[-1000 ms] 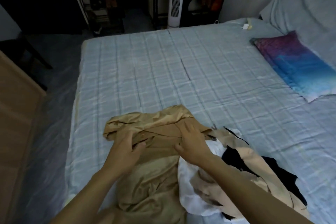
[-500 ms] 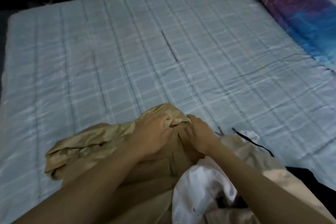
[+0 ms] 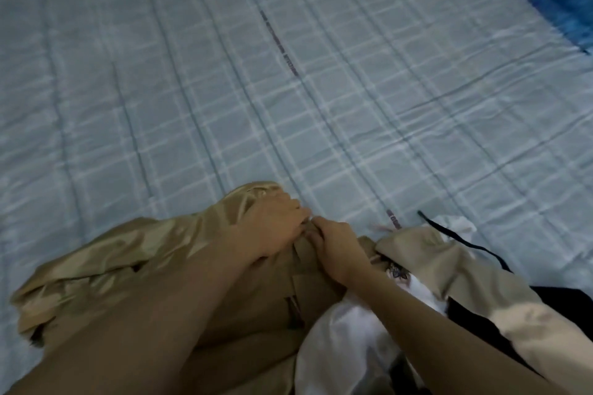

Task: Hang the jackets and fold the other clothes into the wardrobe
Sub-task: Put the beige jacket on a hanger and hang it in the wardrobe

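Checked bed sheet, near edge: tan jacket lies crumpled under both of your hands.
Your left hand and right hand, apart on the jacket front a second ago, now meet at its far edge, each pinching fabric. This is probably gathering it for hanging. A white garment overlaps its right side. The printed strip on the sheet is unreadable.

checked blue bedsheet (creased), dim light
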Demonstrator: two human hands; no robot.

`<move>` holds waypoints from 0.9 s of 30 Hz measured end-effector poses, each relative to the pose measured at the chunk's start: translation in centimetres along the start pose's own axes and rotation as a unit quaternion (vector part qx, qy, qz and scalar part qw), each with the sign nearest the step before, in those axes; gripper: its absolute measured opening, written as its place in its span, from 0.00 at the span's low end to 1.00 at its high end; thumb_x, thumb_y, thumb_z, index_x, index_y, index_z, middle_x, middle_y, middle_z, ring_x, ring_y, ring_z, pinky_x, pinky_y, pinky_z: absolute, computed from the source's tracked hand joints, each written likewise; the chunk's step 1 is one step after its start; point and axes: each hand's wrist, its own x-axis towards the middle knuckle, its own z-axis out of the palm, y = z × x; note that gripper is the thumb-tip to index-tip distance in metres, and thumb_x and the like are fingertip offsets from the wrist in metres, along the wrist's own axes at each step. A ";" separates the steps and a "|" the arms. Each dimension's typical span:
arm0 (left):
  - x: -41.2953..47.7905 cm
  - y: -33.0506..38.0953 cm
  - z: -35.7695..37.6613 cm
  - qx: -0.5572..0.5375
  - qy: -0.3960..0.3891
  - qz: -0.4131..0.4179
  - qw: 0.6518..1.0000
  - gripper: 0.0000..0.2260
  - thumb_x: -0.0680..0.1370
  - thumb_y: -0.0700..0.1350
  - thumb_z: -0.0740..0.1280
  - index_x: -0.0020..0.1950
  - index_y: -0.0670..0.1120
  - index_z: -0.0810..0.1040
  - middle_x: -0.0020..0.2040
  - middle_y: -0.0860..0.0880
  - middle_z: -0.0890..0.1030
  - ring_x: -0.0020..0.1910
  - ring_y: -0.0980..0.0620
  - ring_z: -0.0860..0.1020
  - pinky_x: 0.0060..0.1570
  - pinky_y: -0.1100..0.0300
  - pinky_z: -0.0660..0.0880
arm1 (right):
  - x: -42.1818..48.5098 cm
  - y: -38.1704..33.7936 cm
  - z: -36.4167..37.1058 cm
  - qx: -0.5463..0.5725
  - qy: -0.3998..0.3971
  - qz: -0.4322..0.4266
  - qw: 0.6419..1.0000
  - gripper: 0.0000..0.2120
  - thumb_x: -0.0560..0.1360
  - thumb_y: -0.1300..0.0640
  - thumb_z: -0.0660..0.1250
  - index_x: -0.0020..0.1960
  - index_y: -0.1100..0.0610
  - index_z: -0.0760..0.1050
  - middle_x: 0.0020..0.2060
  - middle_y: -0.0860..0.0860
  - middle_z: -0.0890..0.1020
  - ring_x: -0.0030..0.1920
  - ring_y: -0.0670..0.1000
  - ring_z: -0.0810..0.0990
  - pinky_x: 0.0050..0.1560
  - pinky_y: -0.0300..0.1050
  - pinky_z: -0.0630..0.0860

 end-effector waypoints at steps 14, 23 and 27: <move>-17.9 -2.9 -11.1 0.033 0.243 -0.192 0.950 0.14 0.80 0.50 0.55 0.39 0.48 0.74 0.33 0.49 0.74 0.32 0.45 0.74 0.36 0.52 0.70 | -4.3 -18.4 -4.0 0.019 0.069 -0.226 0.972 0.10 0.80 0.54 0.63 0.56 0.57 0.79 0.48 0.56 0.80 0.50 0.56 0.78 0.53 0.55 0.72; -28.5 -1.5 -18.6 0.014 0.361 -0.286 0.888 0.16 0.82 0.49 0.54 0.41 0.45 0.76 0.35 0.48 0.75 0.35 0.45 0.73 0.38 0.48 0.69 | -11.4 -25.8 -8.6 0.047 0.112 -0.397 0.910 0.18 0.77 0.59 0.68 0.66 0.61 0.75 0.62 0.56 0.78 0.64 0.54 0.75 0.68 0.47 0.68; -32.2 -0.4 -21.2 -0.009 0.403 -0.324 0.856 0.15 0.81 0.48 0.55 0.43 0.45 0.77 0.37 0.47 0.76 0.37 0.44 0.75 0.39 0.46 0.69 | -15.0 -25.2 -11.2 0.120 0.310 -0.405 0.852 0.13 0.73 0.64 0.64 0.56 0.60 0.80 0.57 0.53 0.79 0.60 0.52 0.76 0.63 0.45 0.71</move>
